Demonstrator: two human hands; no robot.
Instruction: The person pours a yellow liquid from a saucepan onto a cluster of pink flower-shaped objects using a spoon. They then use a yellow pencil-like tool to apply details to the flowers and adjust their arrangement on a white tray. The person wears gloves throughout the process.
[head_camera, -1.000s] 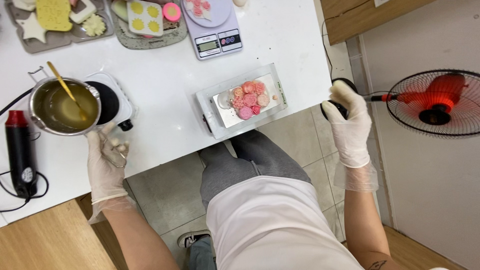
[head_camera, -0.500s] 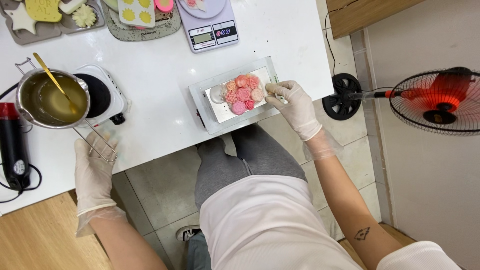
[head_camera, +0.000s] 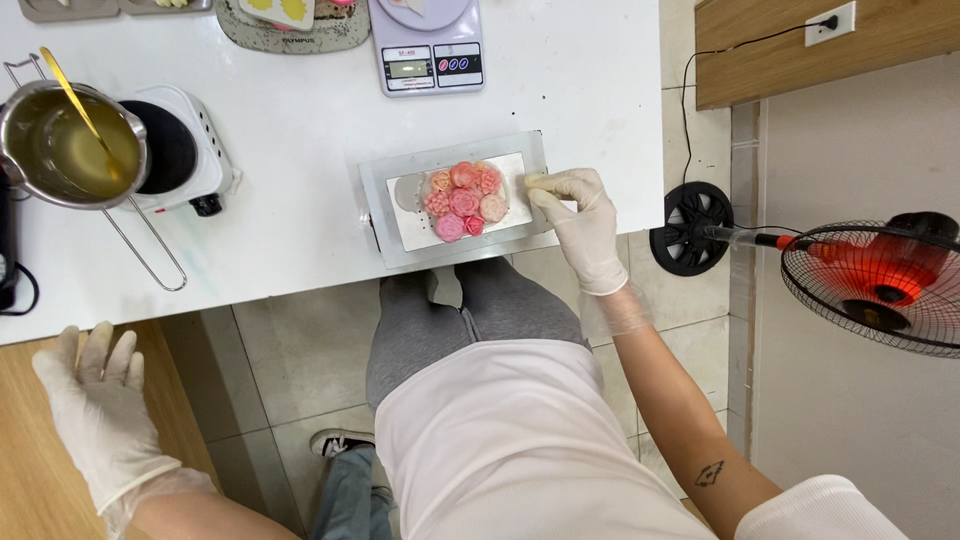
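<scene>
My right hand (head_camera: 583, 222), in a white glove, rests at the right edge of a grey tray (head_camera: 384, 223) near the table's front edge and pinches a small pale piece (head_camera: 534, 181) between its fingertips. A white sheet on the tray carries a round cluster of pink and peach flower shapes (head_camera: 462, 200). My left hand (head_camera: 98, 396), also gloved, hangs open below the table edge at the lower left, over a wooden surface, holding nothing.
A steel pot of yellow liquid (head_camera: 72, 146) with a spoon sits half on a small white hot plate (head_camera: 178, 150). A digital scale (head_camera: 424, 45) and trays of moulded pieces stand at the back. An orange floor fan (head_camera: 880, 285) stands on the right.
My right hand came from the table's right side to the tray's edge with the pale piece. My left hand dropped from near the pot handle to below the table edge.
</scene>
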